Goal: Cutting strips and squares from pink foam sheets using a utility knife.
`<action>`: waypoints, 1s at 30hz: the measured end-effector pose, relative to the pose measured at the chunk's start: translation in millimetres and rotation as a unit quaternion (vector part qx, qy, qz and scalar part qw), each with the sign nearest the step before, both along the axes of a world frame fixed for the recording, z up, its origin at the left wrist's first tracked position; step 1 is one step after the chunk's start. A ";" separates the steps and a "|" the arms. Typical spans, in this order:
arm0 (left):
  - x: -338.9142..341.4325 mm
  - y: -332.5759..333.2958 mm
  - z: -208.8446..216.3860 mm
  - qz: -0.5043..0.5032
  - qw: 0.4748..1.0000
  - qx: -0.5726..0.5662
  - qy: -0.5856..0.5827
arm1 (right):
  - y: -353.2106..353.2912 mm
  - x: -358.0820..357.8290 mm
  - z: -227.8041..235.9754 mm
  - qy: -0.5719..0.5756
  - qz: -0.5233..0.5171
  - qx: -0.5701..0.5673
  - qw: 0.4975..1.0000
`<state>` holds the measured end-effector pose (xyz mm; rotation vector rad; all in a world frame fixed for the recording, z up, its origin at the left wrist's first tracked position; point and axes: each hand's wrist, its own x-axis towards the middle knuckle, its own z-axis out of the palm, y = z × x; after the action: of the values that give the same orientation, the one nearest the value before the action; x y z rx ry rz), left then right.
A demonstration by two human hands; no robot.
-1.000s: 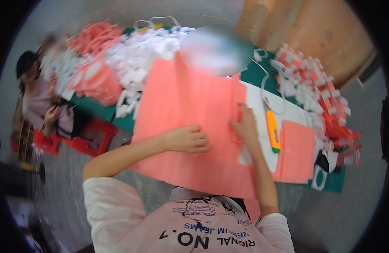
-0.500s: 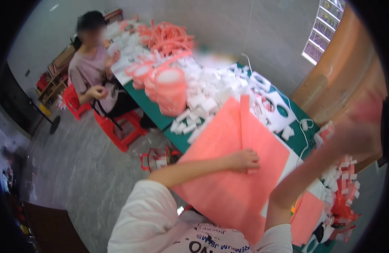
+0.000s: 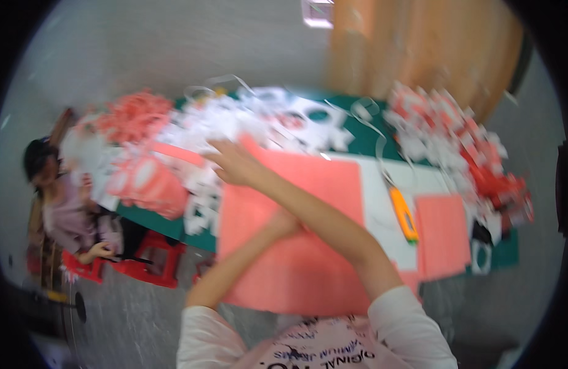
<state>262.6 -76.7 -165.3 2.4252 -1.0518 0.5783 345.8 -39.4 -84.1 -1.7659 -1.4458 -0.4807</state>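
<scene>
A large pink foam sheet [image 3: 278,270] lies in front of me on the work table. My left hand [image 3: 285,222] rests low on the sheet; my right forearm crosses over it and hides its fingers. Reaching across to the left, my right hand [image 3: 235,163] is above the sheet's far left corner with its fingers spread. A narrow pink foam strip [image 3: 179,154] ends close to those fingertips; blur hides whether they touch. Right of the sheet, an orange-handled cutter [image 3: 402,212] lies on a white board [image 3: 382,240].
White foam pieces [image 3: 201,132] and pink strips [image 3: 136,117] heap up at the far left, near bundled pink-and-white rings [image 3: 148,184]. A smaller pink sheet stack [image 3: 443,237] and a pink-white pile [image 3: 444,123] occupy the right. A co-worker [image 3: 72,209] sits at left by red stools [image 3: 155,258].
My view has turned to the right. My right hand has swung from the far right across to the left, over my left arm. My left hand stays on the sheet.
</scene>
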 end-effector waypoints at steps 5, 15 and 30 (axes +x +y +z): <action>-4.8 0.3 9.5 -0.020 0.994 0.023 -0.107 | -154.1 22.1 21.2 0.127 -0.182 0.017 0.975; -46.0 -35.8 48.7 -0.191 0.948 0.148 -0.209 | -293.9 37.5 -18.2 0.634 -0.174 -0.191 0.729; -17.5 -55.7 37.0 -0.157 0.969 0.166 0.098 | -255.0 57.8 -65.4 0.300 -0.396 0.020 0.868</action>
<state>245.1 -132.4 -128.3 2.4479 -1.5025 0.0553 403.6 -294.4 -149.5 -2.1697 -0.2392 -0.3028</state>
